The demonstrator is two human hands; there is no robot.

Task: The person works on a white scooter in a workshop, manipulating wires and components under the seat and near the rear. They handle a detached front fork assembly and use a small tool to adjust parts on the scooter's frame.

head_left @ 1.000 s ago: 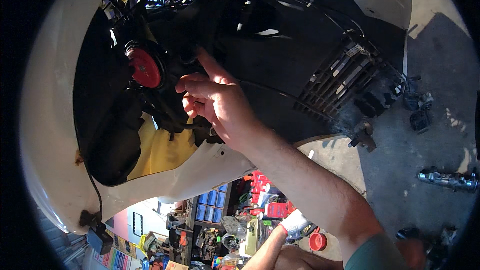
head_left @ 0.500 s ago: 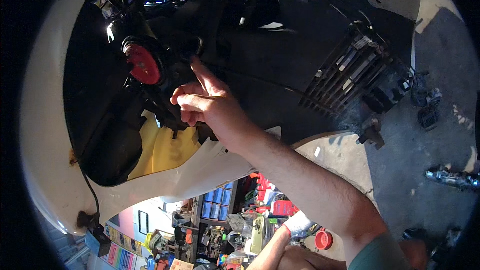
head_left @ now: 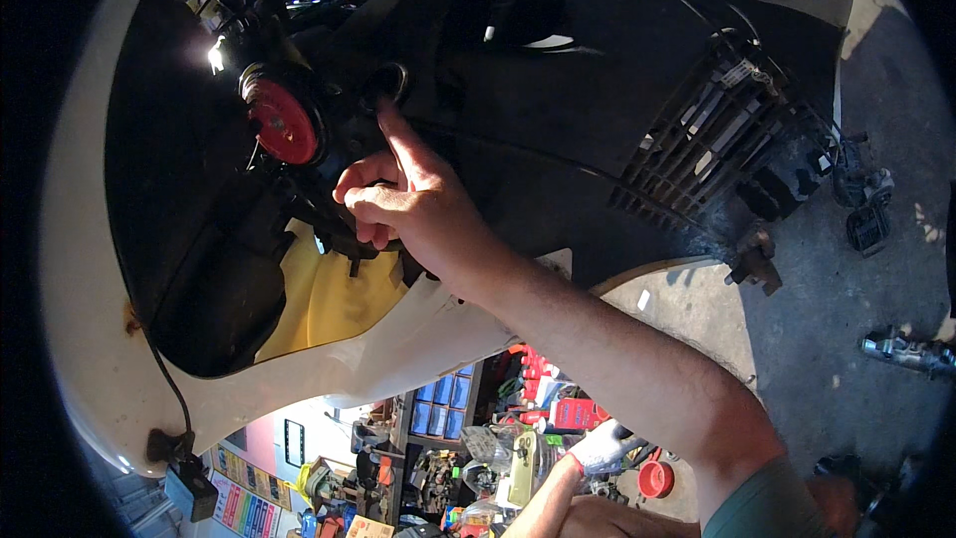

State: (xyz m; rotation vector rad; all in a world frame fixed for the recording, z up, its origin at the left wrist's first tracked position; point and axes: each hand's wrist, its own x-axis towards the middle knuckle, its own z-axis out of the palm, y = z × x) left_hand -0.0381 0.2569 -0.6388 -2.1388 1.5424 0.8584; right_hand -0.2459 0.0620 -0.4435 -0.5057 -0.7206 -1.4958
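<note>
My bare right hand (head_left: 423,204) reaches into a dark opening in a white vehicle body (head_left: 388,347). One finger is stretched out, its tip at a dark round ring (head_left: 400,83); whether it enters the ring is hard to see. The other fingers are loosely bent with nothing in them. Left of the hand sits a red disc-shaped horn (head_left: 284,120) with a dark rim. Below it shows a yellow panel (head_left: 334,299). Low in view, my left hand (head_left: 597,446) wears a white glove with a red cuff; its fingers are too small and shadowed to read.
A dark slatted grille (head_left: 697,139) is at the right, beside parts on the concrete floor (head_left: 797,339). A shiny metal tool (head_left: 906,354) lies farther right. Cluttered shelves with blue drawers (head_left: 438,403) and a red round container (head_left: 654,479) show below. A small box (head_left: 189,493) hangs near the body's lower left.
The view has shifted slightly, so the grille appears farther right. My right hand keeps its pose, fingertip still at the ring. My gloved left hand has turned a little, showing a darker patch.
</note>
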